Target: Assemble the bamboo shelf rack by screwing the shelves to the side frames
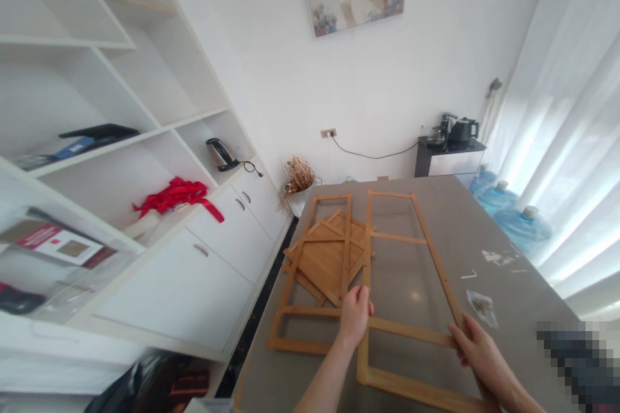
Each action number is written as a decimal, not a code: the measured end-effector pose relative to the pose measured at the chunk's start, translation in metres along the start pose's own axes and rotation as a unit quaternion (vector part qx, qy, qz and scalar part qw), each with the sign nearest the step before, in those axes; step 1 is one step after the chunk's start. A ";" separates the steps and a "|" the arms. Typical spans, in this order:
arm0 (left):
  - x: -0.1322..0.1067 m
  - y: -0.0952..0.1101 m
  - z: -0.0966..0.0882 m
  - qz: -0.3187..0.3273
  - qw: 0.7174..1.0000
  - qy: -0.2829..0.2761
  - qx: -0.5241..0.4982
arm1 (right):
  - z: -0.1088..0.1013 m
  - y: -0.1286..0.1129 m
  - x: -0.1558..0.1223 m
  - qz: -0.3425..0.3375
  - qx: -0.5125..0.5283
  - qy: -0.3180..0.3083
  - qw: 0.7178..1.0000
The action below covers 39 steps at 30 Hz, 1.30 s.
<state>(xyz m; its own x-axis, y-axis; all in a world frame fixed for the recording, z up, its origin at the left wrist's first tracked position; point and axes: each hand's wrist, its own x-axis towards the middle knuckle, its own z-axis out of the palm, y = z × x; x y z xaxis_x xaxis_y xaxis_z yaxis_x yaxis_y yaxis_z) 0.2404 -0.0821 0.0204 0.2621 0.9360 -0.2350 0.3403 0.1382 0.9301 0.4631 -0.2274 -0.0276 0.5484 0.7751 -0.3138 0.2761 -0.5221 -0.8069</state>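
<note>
1. Left hand [356,311]: fingers curled around the left rail of a light-brown wooden ladder-shaped frame [411,331]; right hand [477,345]: thumb and fingers pinching its right rail, near a crossbar.
2. This held frame is over the middle of the grey surface [513,300]; whether it touches down all along, I cannot tell.
3. Done, judging by looks: its rails and crossbars are joined – likewise in the second light-brown wooden frame [310,312] just beside it.
4. Not yet done: the flat brown wooden panels [322,258] lie loose beneath that second frame, and nothing visibly links the two frames.
5. Apart at right – a small clear plastic bag of tiny parts [482,308].
</note>
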 end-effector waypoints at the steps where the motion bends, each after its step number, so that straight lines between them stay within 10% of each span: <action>1: 0.001 -0.003 0.005 -0.003 1.000 -0.002 0.009 | -0.002 0.004 0.001 0.001 -0.006 0.002 1.000; 19: -0.001 -0.050 0.032 -0.078 0.920 -0.108 0.369 | 0.007 0.076 0.011 0.009 -0.206 0.024 0.978; 39: -0.009 -0.051 0.038 -0.099 0.865 -0.121 0.478 | 0.022 0.080 0.021 -0.008 -0.359 -0.046 0.932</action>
<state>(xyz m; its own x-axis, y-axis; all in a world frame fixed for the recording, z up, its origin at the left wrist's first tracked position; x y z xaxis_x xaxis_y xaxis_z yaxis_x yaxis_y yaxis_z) 0.2549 -0.1103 -0.0360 0.2549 0.8139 -0.5222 0.9604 -0.1503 0.2346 0.4791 -0.2450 -0.1099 0.4798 0.7942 -0.3729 0.7583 -0.5892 -0.2789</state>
